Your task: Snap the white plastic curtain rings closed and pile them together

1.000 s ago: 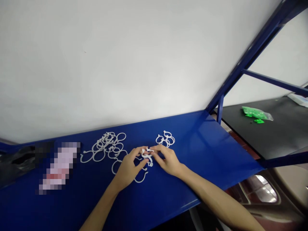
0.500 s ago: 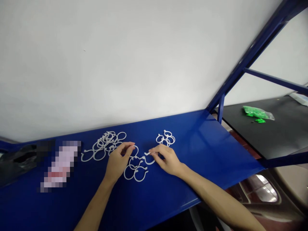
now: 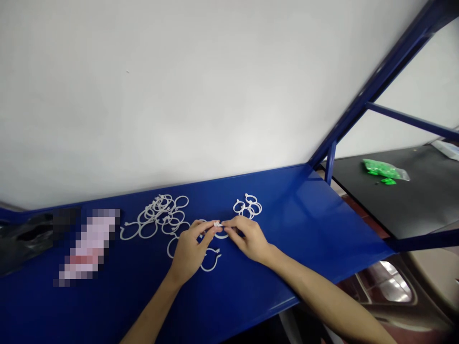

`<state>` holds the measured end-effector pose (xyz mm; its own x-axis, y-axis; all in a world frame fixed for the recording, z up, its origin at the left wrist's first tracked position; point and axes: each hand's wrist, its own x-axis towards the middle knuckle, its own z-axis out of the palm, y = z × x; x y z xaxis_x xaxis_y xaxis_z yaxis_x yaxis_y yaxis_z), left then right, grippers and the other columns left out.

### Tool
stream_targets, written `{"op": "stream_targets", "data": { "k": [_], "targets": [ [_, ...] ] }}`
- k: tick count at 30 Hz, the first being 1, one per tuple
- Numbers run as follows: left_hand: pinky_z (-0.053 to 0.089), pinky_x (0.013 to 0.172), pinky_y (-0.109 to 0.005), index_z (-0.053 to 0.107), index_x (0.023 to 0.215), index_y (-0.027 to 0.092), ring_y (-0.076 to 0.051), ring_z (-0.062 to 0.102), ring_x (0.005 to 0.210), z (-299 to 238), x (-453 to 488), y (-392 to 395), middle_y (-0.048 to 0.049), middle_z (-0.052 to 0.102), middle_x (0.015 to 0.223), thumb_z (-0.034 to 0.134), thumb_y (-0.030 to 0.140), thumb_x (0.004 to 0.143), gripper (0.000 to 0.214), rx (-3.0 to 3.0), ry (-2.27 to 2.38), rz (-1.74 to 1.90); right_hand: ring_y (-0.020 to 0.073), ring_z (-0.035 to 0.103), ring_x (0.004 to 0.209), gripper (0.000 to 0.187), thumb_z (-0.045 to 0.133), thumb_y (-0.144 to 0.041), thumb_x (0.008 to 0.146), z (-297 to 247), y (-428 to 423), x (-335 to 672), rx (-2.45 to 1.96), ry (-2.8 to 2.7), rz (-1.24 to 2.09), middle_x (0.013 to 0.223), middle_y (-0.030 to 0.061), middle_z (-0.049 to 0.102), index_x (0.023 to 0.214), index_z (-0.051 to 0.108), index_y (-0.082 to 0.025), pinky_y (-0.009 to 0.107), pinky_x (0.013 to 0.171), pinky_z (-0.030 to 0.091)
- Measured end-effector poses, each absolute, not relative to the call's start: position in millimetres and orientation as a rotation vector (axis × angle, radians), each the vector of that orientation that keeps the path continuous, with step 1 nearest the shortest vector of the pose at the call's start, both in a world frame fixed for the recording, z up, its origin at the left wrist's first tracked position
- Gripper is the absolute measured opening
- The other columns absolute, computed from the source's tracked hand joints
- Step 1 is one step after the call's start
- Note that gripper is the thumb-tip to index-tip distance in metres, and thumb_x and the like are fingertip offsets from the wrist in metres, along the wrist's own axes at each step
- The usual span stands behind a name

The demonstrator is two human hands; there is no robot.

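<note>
My left hand and my right hand meet at their fingertips over the blue metal shelf. Between them, both pinch the clasp of a white plastic split ring, and my fingers hide most of it. Left of my hands lies a tangled heap of similar rings. A smaller cluster of rings sits just beyond my right hand. Another loose ring lies just below my left fingers, touching neither hand.
A pixelated, blurred object and a dark bag lie at the shelf's left end. Blue steel struts rise at right. A black shelf holds a green plastic bag. A white wall runs behind.
My left hand has moved right from the rings it was over and rejoined my right hand at the clasp. Several rings near the middle have shifted or gone under my hands.
</note>
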<state>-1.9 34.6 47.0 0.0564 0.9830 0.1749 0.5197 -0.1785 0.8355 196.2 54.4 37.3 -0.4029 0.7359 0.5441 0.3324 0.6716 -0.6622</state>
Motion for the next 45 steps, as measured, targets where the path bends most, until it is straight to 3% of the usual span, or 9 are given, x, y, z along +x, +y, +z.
{"op": "stream_targets", "data": {
  "k": [6,13,18,22,28,32,37,42,45],
  "targets": [
    [0.056,0.072,-0.024,0.077,0.106,0.028,-0.014,0.071,0.080,43.5,-1.6,32.5,-0.0006,0.072,0.092,0.057,0.030,0.094,0.024,1.873,1.495,1.179,0.0173,0.065,0.084,0.015,0.052,-0.021,0.102,41.7,48.1,191.2,-0.748,-1.988,0.657,0.095,0.0063,0.072,0.107,0.066,-0.020,0.033,0.079,0.054],
    [0.056,0.075,-0.023,0.076,0.106,0.025,-0.013,0.068,0.083,35.6,2.3,31.7,-0.0006,0.072,0.086,0.054,0.018,0.097,0.025,2.079,1.331,1.291,0.0174,0.063,0.081,0.019,0.047,-0.019,0.104,40.9,46.3,193.6,-0.741,-2.062,0.621,0.091,0.0063,0.070,0.109,0.065,-0.019,0.033,0.077,0.053],
    [0.056,0.085,-0.031,0.071,0.117,0.023,-0.018,0.065,0.093,38.5,-4.0,35.0,-0.0032,0.075,0.096,0.055,0.023,0.097,0.026,2.224,1.410,1.136,0.0175,0.064,0.090,0.022,0.047,-0.021,0.103,37.7,55.1,196.1,-0.783,-2.093,0.541,0.104,0.0084,0.066,0.114,0.067,-0.021,0.033,0.080,0.055],
    [0.049,0.098,-0.044,0.067,0.124,0.022,-0.024,0.061,0.106,38.8,-22.1,43.0,-0.0062,0.073,0.111,0.048,0.019,0.094,0.035,2.314,1.655,0.930,0.0178,0.064,0.089,0.021,0.052,-0.023,0.101,35.1,75.8,207.9,-1.032,-1.891,0.388,0.107,0.0098,0.060,0.110,0.071,-0.022,0.032,0.077,0.057],
    [0.045,0.090,-0.047,0.072,0.115,0.026,-0.029,0.059,0.107,31.2,-38.7,50.5,-0.0063,0.071,0.113,0.043,0.019,0.093,0.037,2.332,1.834,0.580,0.0220,0.060,0.084,0.022,0.057,-0.022,0.095,29.4,105.3,236.0,-1.411,-1.788,0.336,0.093,0.0067,0.067,0.113,0.071,-0.019,0.040,0.086,0.053],
    [0.044,0.089,-0.046,0.074,0.112,0.028,-0.029,0.058,0.103,30.5,-37.9,50.3,-0.0066,0.072,0.105,0.047,0.028,0.095,0.032,2.316,1.870,0.564,0.0256,0.057,0.091,0.021,0.058,-0.025,0.094,27.4,109.0,241.0,-1.498,-1.814,0.267,0.094,0.0077,0.069,0.110,0.071,-0.019,0.043,0.089,0.049],
    [0.042,0.089,-0.043,0.076,0.110,0.034,-0.026,0.057,0.100,29.0,-38.0,51.5,-0.0053,0.070,0.101,0.047,0.024,0.094,0.035,2.301,1.844,0.560,0.0257,0.056,0.094,0.020,0.058,-0.027,0.095,32.2,106.0,240.2,-1.482,-1.764,0.240,0.099,0.0082,0.068,0.108,0.071,-0.020,0.043,0.091,0.049],
    [0.039,0.087,-0.044,0.075,0.092,0.028,-0.028,0.057,0.099,31.2,-40.1,52.7,-0.0053,0.071,0.096,0.053,0.031,0.093,0.023,2.305,1.939,0.571,0.0261,0.056,0.099,0.020,0.057,-0.026,0.097,35.4,98.5,232.9,-1.376,-1.817,0.174,0.104,0.0096,0.066,0.111,0.070,-0.020,0.043,0.092,0.050],
    [0.040,0.086,-0.044,0.070,0.090,0.025,-0.028,0.059,0.096,36.0,-43.9,54.0,-0.0053,0.072,0.090,0.053,0.031,0.092,0.018,2.283,2.025,0.730,0.0260,0.056,0.099,0.020,0.056,-0.026,0.098,36.2,88.5,223.7,-1.242,-1.889,0.132,0.104,0.0105,0.065,0.113,0.068,-0.021,0.044,0.090,0.051]
  ]
}}
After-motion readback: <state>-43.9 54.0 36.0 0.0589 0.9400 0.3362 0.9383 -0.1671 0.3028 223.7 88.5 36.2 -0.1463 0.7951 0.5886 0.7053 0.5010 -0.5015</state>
